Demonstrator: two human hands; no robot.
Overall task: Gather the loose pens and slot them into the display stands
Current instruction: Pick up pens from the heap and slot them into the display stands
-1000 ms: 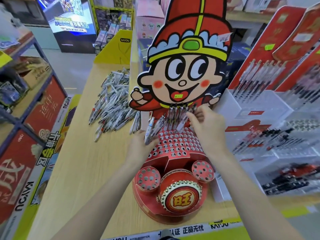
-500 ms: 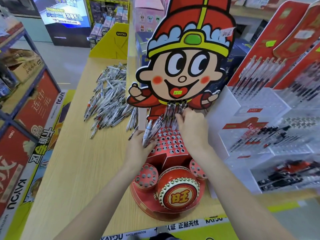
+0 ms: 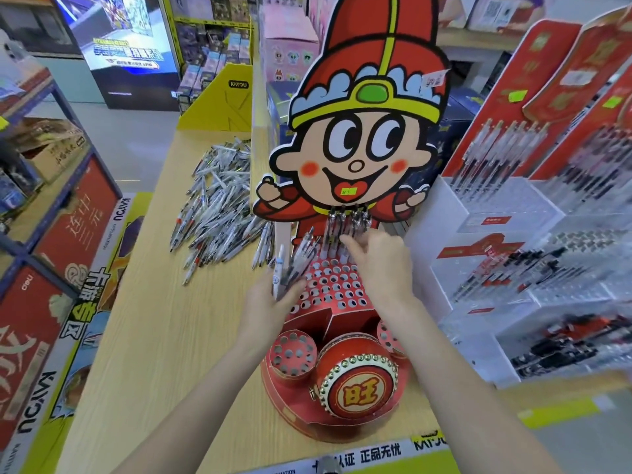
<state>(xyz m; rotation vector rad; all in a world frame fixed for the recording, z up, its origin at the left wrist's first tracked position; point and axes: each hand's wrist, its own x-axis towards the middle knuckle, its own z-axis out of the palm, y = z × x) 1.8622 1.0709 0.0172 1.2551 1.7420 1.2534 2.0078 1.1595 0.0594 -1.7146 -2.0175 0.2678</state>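
Left hand (image 3: 270,299), centre frame, had fingers curled round a bundle of pens (image 3: 294,263), tips fanned up-right, beside the red display stand (image 3: 337,292). Right hand (image 3: 379,265), just right of centre, reached over the stand's perforated top w/ fingers bent down onto pens in the back row (image 3: 345,227); grip vs. mere touch couldn't be told. Loose pen pile (image 3: 219,206) lay on wooden table (image 3: 143,336), upper left of centre, well apart from both hands.

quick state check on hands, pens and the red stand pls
left hand: grips a bundle of pens
right hand: fingers at the stand's back row
red stand: upright, most holes empty
loose pens: heaped on the table
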